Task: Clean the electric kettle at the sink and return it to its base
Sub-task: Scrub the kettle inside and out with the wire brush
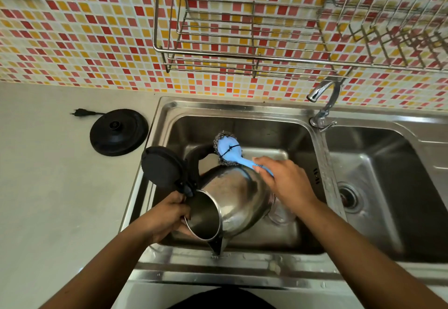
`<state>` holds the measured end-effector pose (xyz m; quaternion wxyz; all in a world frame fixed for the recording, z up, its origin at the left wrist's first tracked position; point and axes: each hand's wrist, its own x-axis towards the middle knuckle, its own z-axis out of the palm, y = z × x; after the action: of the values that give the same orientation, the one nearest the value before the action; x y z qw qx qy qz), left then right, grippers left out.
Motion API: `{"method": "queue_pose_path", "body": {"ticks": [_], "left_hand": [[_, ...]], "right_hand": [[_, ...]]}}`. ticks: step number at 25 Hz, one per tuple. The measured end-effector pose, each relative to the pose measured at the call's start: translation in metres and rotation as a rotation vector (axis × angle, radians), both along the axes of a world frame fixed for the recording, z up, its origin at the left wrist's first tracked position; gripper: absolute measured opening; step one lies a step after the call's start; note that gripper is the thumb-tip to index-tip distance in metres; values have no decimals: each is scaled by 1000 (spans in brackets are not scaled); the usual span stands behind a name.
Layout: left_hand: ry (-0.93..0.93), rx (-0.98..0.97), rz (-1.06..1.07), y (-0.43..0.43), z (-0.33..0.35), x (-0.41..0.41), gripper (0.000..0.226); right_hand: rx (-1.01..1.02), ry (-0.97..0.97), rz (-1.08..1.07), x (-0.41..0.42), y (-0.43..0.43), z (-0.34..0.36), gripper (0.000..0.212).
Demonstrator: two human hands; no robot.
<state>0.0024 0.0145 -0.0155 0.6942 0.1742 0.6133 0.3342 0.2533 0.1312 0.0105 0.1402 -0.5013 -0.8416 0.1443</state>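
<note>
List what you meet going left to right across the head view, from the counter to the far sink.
plug → base → lid → kettle → right hand → drain

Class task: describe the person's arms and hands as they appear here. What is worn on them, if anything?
The left forearm and right forearm are bare to the frame edge; no sleeves show. The left hand and right hand wear no gloves, and no watch, bracelet or ring is visible. A dark garment shows at the bottom edge.

No legible text, no brand or label (kettle base (118, 131) included), no numbers
</note>
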Motion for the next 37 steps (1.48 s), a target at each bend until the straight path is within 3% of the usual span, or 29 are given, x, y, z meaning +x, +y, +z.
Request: {"method": "queue_pose_path", "body": {"ticks": [4, 6, 11, 17, 21, 25, 28, 31, 37], "left_hand": [[-18, 67, -29, 0, 4, 3, 36], [-17, 79, -32, 1, 5, 4, 38], [-22, 83, -9, -2, 2, 6, 42], [-24, 97, -14, -2, 6, 4, 39], [-6, 95, 21, -1, 3, 3, 40], [-9, 89, 82, 0, -4, 4, 40], [-19, 83, 87, 0, -2, 1, 38], [-26, 77, 65, -1, 2, 0, 39], [-34, 79, 124, -3, -2, -1, 35]], "right_hand": [[-60, -189, -102, 13, 21, -3, 30], [-30, -141, -123, 20, 12, 1, 28], [66, 120, 53, 20, -30, 5, 30], [8, -41, -174, 23, -1, -5, 26], [199, 103, 47, 2, -34, 14, 26], [211, 117, 207, -9, -69, 20, 34], [246, 80, 38, 6, -42, 9, 30], [151, -9, -146, 20, -17, 1, 23], [278, 145, 148, 5, -77, 16, 32]]}}
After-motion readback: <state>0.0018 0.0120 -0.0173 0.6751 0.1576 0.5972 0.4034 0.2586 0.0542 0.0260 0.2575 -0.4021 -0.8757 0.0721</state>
